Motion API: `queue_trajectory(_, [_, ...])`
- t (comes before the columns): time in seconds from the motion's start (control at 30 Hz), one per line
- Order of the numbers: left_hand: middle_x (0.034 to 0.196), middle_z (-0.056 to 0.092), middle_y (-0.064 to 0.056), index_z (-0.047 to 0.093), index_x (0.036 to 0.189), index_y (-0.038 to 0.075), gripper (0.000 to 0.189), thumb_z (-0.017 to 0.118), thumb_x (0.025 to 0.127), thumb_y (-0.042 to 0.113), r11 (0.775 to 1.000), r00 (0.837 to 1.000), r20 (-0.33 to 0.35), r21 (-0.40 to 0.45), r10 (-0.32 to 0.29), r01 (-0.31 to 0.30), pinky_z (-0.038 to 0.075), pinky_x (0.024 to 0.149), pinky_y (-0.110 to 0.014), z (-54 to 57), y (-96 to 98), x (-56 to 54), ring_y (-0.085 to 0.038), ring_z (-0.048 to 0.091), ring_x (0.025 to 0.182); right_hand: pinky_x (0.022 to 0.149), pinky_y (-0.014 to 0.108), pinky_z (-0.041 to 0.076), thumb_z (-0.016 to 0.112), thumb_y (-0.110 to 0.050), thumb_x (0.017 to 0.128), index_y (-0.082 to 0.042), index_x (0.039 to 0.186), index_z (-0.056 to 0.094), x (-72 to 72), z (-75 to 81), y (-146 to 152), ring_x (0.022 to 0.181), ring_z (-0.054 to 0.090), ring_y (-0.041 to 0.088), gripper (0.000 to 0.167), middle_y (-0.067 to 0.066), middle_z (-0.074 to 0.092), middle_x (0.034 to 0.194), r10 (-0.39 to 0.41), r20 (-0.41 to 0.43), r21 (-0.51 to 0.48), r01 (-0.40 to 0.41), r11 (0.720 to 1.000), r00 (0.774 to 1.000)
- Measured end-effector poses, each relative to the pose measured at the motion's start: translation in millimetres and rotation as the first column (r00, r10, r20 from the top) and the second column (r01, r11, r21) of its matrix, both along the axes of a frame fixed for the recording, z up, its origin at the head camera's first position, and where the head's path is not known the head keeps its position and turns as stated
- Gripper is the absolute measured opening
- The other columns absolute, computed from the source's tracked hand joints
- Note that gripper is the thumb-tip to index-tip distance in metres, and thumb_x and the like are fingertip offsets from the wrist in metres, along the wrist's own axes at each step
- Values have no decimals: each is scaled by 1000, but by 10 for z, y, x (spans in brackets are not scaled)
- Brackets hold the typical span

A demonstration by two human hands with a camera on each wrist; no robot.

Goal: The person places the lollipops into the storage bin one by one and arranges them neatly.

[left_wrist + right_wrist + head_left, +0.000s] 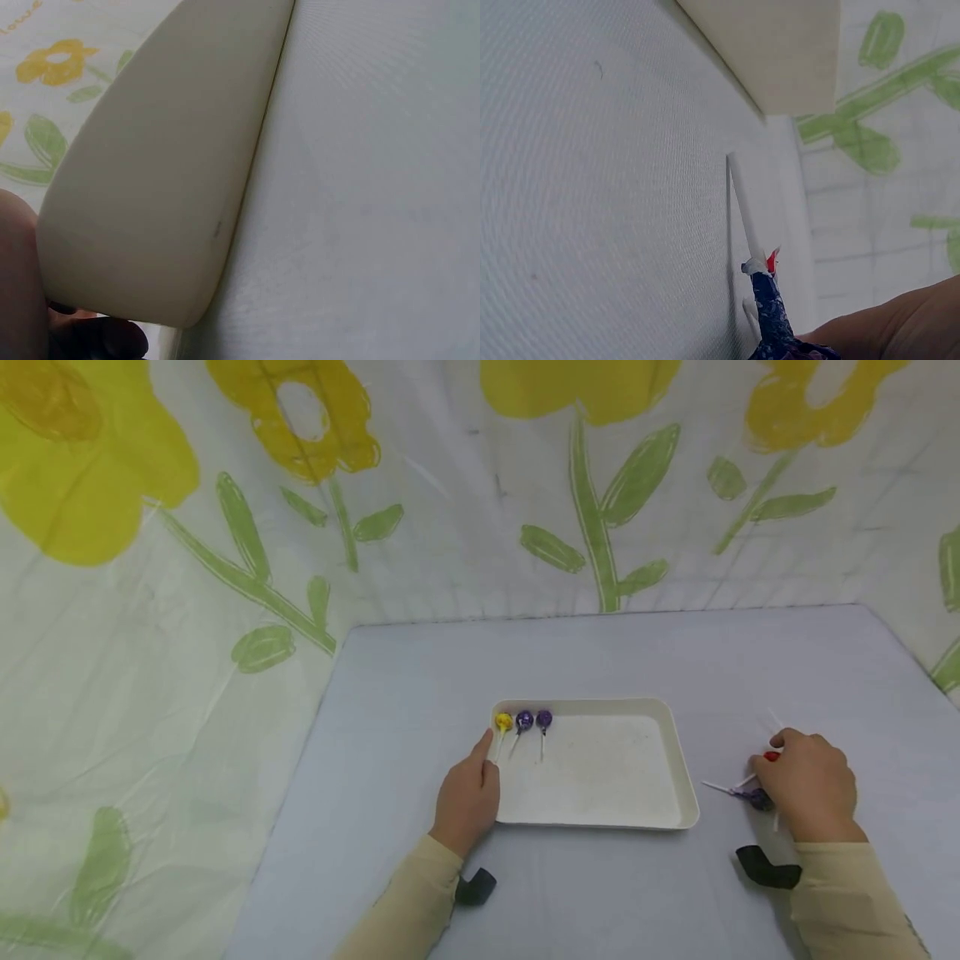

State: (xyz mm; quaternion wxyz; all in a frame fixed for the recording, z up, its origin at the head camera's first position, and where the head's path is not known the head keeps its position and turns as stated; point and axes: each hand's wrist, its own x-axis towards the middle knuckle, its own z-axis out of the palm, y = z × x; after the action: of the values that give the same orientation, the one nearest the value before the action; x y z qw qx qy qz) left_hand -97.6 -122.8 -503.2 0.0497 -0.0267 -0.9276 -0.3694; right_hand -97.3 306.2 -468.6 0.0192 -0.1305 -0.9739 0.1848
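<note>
A shallow white tray (592, 793) lies on the table with one yellow lollipop (503, 722) and two purple lollipops (524, 720) lined up in its far left corner. My left hand (468, 797) grips the tray's left rim, index finger pointing along it. To the right of the tray, my right hand (813, 781) pinches a red lollipop (771, 757) between thumb and fingers. Just under that hand lies a dark purple lollipop (759, 799), its stick pointing toward the tray. In the right wrist view a blue-purple wrapper (771, 307) and its white stick show close up.
More white sticks poke out around the right hand, their heads hidden beneath it. A pale cloth covers the table (600, 893). Behind it and at the sides hangs a curtain (450, 527) with yellow flowers. Each wrist carries a black mount (768, 867).
</note>
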Motion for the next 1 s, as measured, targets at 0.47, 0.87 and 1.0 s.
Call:
queue_trajectory(0.47, [60,33,8,49,158,10,52,45,107,16,1000,1000,-2,15,-2,2,34,56,-29,4,-2,2,-9,27,54,63,56,39,59,-11,86,12,108,68,-2,-34,-65,77,60,53,33,34,66,95,38,-70,60,-34,998,997])
queue_trajectory(0.87, [60,35,7,50,157,9,52,46,106,15,1000,1000,-13,6,3,-3,36,58,-29,17,7,6,-9,28,55,63,53,45,62,-10,89,15,107,68,-9,7,-129,81,63,47,31,36,65,100,40,-55,9,-40,999,998])
queue_trajectory(1.0, [63,41,4,50,157,8,52,46,106,14,1000,1000,-17,2,9,-9,40,63,-30,17,11,9,-9,32,56,58,47,50,64,-6,89,17,104,68,-30,18,-146,78,62,43,27,32,65,93,30,-39,-69,-32,997,999])
